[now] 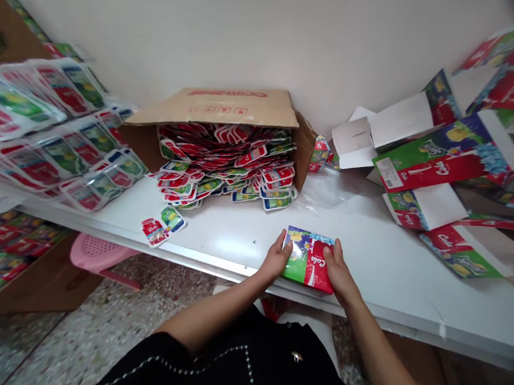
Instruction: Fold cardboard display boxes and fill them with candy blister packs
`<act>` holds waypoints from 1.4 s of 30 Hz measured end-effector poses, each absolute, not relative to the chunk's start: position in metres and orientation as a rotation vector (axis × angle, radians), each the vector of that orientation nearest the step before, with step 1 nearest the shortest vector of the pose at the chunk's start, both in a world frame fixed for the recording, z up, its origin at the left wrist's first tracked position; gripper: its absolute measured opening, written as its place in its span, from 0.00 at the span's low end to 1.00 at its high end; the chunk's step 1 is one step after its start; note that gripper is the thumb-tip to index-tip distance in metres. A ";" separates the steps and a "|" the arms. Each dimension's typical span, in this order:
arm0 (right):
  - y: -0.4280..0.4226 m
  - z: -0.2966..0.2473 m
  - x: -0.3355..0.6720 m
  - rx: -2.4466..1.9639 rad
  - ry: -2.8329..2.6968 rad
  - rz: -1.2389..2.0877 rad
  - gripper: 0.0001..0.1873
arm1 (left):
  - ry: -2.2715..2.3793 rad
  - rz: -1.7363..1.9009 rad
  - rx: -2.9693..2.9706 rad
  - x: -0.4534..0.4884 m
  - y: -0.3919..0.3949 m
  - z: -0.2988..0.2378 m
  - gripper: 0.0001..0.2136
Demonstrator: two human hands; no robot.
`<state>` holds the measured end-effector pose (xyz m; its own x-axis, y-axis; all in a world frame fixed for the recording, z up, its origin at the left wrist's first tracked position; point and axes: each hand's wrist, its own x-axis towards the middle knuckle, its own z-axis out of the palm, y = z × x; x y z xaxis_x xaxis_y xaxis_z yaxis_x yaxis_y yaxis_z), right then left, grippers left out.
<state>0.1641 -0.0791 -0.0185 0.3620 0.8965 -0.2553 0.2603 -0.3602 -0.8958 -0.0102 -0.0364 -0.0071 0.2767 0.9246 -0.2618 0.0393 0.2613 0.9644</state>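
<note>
A small printed carton [308,258], green and red with "Cola" lettering, rests at the front edge of the white table [365,248]. My left hand [277,258] grips its left side with the thumb on top. My right hand [337,271] holds its right side, fingers curled around the edge. Both hands are closed on the carton.
A cardboard box [226,109] on its side spills several red and green sachets [228,168] at the back. Two loose sachets [162,225] lie left of my hands. Flat unfolded cartons [441,161] pile at the right. Sachet sheets [50,132] stack at left. A pink stool [99,253] stands below.
</note>
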 end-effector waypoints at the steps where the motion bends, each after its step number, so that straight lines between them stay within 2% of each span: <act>1: -0.079 -0.023 0.165 -1.786 -1.022 0.987 0.44 | 1.137 0.814 1.157 -0.010 -0.036 -0.007 0.30; 5: -0.074 -0.028 0.164 -1.779 -1.075 0.860 0.34 | 1.192 0.834 1.241 -0.010 -0.036 -0.006 0.29; 11: -0.052 -0.008 0.164 -1.964 -1.132 0.704 0.26 | 1.270 0.809 1.413 -0.010 -0.039 0.003 0.29; 14: -0.047 0.001 0.163 -1.979 -1.237 0.649 0.23 | 1.282 0.758 1.870 -0.012 -0.033 0.013 0.27; 17: -0.046 0.003 0.162 -1.974 -1.318 0.629 0.21 | 1.033 0.496 2.386 -0.015 -0.027 0.026 0.26; 19: -0.045 0.001 0.161 -1.980 -1.344 0.612 0.21 | 0.930 0.340 2.517 -0.016 -0.025 0.035 0.29; 22: -0.045 -0.004 0.158 -1.993 -1.356 0.586 0.20 | 0.950 0.267 2.594 -0.014 -0.024 0.045 0.38; 27: -0.046 -0.006 0.170 -1.939 -1.389 0.626 0.20 | 0.648 0.247 2.646 -0.009 -0.019 0.052 0.37; 30: -0.025 0.001 0.196 -1.856 -1.476 0.778 0.26 | 0.629 0.229 2.613 -0.009 -0.015 0.053 0.38; 32: 0.003 0.003 0.211 -1.867 -1.527 0.731 0.29 | 0.648 0.209 2.587 -0.010 -0.014 0.055 0.38; 34: 0.037 0.001 0.217 -1.882 -1.570 0.608 0.26 | 0.669 0.189 2.563 -0.010 -0.014 0.058 0.38; 37: 0.076 -0.009 0.211 -1.863 -1.651 0.559 0.26 | 0.697 0.178 2.536 -0.010 -0.016 0.063 0.39; 40: 0.092 -0.019 0.207 -1.829 -1.711 0.600 0.13 | 0.723 0.191 2.521 -0.009 -0.021 0.064 0.39; 42: 0.093 -0.021 0.214 -1.791 -1.729 0.650 0.10 | 0.739 0.207 2.516 -0.008 -0.024 0.062 0.39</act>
